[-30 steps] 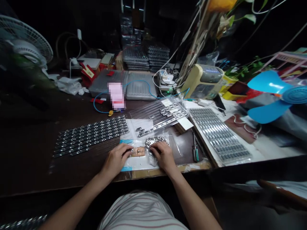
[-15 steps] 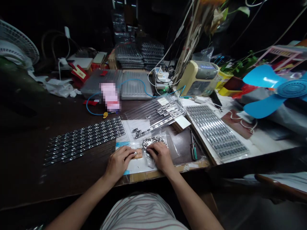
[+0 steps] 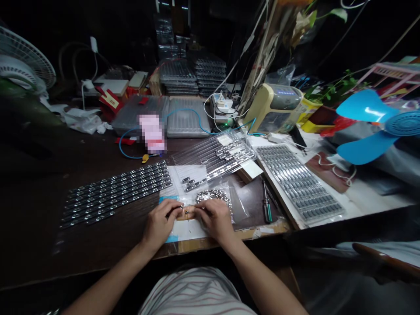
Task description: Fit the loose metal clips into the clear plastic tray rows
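My left hand (image 3: 159, 222) is closed in a pinch at the left end of a small wooden block (image 3: 187, 216). At the block's right end my right hand (image 3: 216, 220) bends its thumb and fingers together, also pinching. What either hand's fingertips hold is too small to make out. Between them, a tiny dark and shiny piece (image 3: 187, 212) shows on the block. Behind my right hand, a heap of small shiny metal parts (image 3: 210, 195) lies on a clear plastic bag, partly hidden by the fingers. White paper (image 3: 188, 229) lies beneath the block.
Rows of dark strips with metal pieces (image 3: 118, 190) lie left. Ahead is a clear ribbed tray (image 3: 210, 159) with some metal parts. A screwdriver (image 3: 267, 203), a filled tray (image 3: 298, 181) and a blue-bladed fan (image 3: 370, 127) are on the right.
My right hand has moved left from the heap of metal parts to the block. My left hand stays at the block, its fingers slightly shifted. The view has shifted slightly.
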Motion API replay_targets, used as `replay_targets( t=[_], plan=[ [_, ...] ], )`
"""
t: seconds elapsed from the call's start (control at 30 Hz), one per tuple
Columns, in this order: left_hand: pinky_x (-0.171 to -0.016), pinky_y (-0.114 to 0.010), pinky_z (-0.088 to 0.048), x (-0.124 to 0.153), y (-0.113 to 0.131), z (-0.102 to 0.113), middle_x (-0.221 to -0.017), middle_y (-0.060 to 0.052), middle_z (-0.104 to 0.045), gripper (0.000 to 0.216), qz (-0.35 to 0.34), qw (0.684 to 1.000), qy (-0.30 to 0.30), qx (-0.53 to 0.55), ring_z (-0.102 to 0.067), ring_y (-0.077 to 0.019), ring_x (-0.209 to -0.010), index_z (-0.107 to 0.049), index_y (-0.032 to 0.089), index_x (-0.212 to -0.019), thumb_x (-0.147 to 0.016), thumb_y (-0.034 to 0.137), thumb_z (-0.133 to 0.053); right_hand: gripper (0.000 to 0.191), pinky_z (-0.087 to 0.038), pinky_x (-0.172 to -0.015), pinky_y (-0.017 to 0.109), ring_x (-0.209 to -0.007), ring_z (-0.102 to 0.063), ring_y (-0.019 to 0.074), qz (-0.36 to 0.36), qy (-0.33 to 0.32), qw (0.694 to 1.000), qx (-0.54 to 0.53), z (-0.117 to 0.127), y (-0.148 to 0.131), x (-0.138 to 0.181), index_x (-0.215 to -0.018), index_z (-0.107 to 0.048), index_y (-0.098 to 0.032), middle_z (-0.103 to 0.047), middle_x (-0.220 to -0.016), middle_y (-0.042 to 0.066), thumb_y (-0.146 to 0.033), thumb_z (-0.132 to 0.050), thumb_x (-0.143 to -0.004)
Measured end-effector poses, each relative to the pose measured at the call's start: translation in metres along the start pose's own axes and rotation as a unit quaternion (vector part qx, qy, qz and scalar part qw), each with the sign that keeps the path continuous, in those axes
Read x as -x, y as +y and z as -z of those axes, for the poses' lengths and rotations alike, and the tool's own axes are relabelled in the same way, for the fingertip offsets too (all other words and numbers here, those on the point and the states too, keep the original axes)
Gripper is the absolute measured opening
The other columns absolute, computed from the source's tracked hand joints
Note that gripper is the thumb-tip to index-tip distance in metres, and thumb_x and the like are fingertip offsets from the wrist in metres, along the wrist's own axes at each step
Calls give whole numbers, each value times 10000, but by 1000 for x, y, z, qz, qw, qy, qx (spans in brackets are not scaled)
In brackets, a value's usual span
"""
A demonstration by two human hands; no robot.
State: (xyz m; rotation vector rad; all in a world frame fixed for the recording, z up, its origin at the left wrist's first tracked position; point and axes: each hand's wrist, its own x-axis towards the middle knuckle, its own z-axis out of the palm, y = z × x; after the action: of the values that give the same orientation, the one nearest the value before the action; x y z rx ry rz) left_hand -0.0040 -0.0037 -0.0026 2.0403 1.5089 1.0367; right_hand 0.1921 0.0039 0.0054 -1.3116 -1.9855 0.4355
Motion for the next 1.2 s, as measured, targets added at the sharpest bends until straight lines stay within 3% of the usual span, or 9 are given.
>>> replay_targets(
  t=[0.13, 0.33, 0.57, 0.8, 0.97, 1.2],
  plan=[
    [-787, -297, -511, -3, -3, 1, -914, -42, -684, 149, 24, 999, 23, 22, -650, -182, -876, -664, 213, -911, -885, 257, -524, 40, -350, -730, 318, -802, -573, 173, 11, -41, 998, 35, -14, -17, -6, -790, -705, -279, -696, -880, -13, -314, -725, -793],
    [-769, -290, -515, -4, -4, 0, -909, -41, -692, 145, 35, 998, 24, 38, -653, -183, -869, -674, 214, -900, -875, 246, -535, 43, -333, -720, 329, -805, -533, 174, 8, -33, 997, 72, -21, -21, -6, -850, -728, -308, -663, -874, 0, -316, -696, -822],
    [-739, -273, -515, -2, -4, -1, -913, -43, -688, 159, 56, 997, 23, 44, -647, -179, -866, -685, 197, -892, -862, 249, -537, 197, -376, -739, 319, -880, -540, 189, 9, -10, 995, 101, -7, -4, -6, -1037, -698, -288, -651, -983, 36, -243, -659, -849],
    [-636, -247, -517, -12, 3, 4, -926, -46, -674, 172, 87, 995, -9, 57, -642, -174, -841, -675, 193, -901, -860, 263, -524, 108, -433, -742, 280, -851, -564, 174, 62, -33, 992, 102, -5, 12, -2, -923, -697, -226, -657, -936, 46, -217, -594, -890],
    [-705, -264, -512, -18, 13, 0, -907, -42, -666, 150, 39, 998, -15, 52, -630, -170, -854, -662, 190, -901, -874, 242, -524, 105, -436, -721, 285, -814, -566, 180, 65, -25, 990, 126, -6, 11, 1, -886, -651, -199, -651, -904, 62, -199, -548, -906],
    [-799, -297, -473, -7, 16, -12, -917, -44, -657, 147, -60, 996, -62, -12, -605, -175, -875, -673, 219, -969, -886, 246, -554, 130, -445, -726, 276, -802, -562, 172, 16, 37, 999, 19, -6, 13, 3, -857, -573, -195, -612, -820, 42, -103, -482, -839]
  ],
)
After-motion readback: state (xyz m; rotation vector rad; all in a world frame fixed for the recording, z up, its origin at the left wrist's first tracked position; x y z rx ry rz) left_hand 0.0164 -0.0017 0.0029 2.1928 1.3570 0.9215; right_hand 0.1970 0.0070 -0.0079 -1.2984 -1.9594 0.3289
